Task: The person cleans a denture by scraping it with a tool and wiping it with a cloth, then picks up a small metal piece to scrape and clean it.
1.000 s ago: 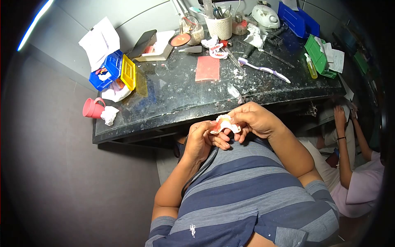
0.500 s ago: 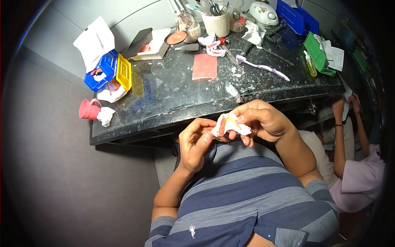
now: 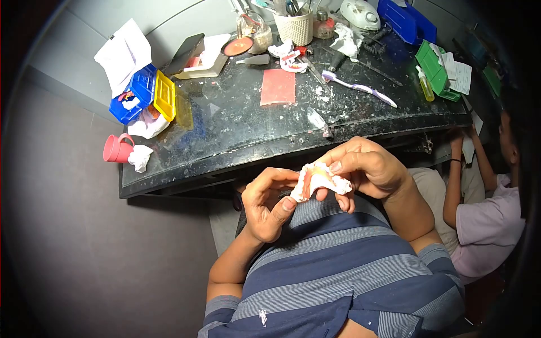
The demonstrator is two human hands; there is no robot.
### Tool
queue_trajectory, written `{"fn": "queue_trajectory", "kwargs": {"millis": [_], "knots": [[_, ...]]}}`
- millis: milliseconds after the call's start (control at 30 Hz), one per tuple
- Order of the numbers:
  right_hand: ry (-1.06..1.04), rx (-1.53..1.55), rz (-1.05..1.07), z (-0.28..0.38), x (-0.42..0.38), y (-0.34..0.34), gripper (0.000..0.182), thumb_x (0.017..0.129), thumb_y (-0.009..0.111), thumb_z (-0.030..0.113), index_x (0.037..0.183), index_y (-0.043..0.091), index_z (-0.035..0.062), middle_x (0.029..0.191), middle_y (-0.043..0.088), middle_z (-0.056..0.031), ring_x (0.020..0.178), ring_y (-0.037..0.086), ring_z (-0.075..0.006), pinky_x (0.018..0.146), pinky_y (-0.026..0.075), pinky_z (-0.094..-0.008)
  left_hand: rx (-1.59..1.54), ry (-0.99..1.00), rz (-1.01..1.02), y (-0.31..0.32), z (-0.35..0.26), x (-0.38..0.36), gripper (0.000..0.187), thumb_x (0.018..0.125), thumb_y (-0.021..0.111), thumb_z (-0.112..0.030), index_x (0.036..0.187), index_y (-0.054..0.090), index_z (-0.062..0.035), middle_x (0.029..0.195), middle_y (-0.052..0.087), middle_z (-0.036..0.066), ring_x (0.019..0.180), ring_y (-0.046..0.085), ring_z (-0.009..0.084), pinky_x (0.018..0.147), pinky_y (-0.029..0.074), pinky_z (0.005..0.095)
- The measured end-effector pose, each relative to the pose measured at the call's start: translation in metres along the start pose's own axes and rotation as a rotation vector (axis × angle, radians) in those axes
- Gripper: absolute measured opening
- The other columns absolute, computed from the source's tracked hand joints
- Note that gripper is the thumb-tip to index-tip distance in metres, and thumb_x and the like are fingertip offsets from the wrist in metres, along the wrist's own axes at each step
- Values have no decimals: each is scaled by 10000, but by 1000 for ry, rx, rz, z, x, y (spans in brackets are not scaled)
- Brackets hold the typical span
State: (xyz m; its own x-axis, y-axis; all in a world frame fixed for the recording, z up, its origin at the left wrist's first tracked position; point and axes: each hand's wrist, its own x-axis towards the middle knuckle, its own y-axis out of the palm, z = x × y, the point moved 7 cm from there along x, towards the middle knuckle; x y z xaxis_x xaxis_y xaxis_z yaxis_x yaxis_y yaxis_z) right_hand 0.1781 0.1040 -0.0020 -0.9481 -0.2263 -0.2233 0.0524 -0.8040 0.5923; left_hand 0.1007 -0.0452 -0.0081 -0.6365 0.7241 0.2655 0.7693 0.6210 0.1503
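Observation:
Between my two hands is an arch-shaped dental cast (image 3: 320, 179), rough and white with pink-red and yellowish patches on its inner side. My right hand (image 3: 369, 172) grips its right part, thumb on top and other fingers showing underneath. At the left end, my left hand (image 3: 269, 205) pinches the edge with its thumb, fingers curled behind it. Both hands are in front of the striped shirt, just off the bench's near edge. Part of the cast's underside is hidden by fingers.
On the black bench (image 3: 220, 124) lie a pink wax sheet (image 3: 278, 87), a toothbrush (image 3: 360, 88) and another set of teeth (image 3: 293, 62). Blue-and-yellow boxes (image 3: 164, 96) and a red mug (image 3: 117, 149) stand left. Another person (image 3: 487, 219) sits at right.
The dental cast has shifted slightly right and down and tilted, showing more of its inner arch. My left thumb has slid lower. The person at right has leaned so the head shows.

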Motion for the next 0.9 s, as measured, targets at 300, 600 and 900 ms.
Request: {"fn": "queue_trajectory", "kwargs": {"millis": [300,600,900], "knots": [[17,-38,-5,1,-4,3,380,925,530,161,1153,620,-130,914,707,-239,601,699,-235,498,594,-311,-43,95,83,2,-4,-4,502,877,731,-281,1119,578,131,1013,663,182,933,683,228,866,539,338],[22,-67,-1,5,-6,10,366,930,559,148,1175,621,-117,903,710,-190,625,691,-193,514,581,-272,-57,-29,32,4,-4,-3,670,842,740,-467,1117,558,116,1016,666,177,929,669,206,832,523,307],[-165,-415,-135,3,1,7,340,944,611,55,1260,592,-70,805,672,-55,656,612,-62,552,511,-199,-160,-174,39,4,12,6,278,962,577,-57,1167,554,130,1002,695,203,891,701,217,783,581,306]]}}
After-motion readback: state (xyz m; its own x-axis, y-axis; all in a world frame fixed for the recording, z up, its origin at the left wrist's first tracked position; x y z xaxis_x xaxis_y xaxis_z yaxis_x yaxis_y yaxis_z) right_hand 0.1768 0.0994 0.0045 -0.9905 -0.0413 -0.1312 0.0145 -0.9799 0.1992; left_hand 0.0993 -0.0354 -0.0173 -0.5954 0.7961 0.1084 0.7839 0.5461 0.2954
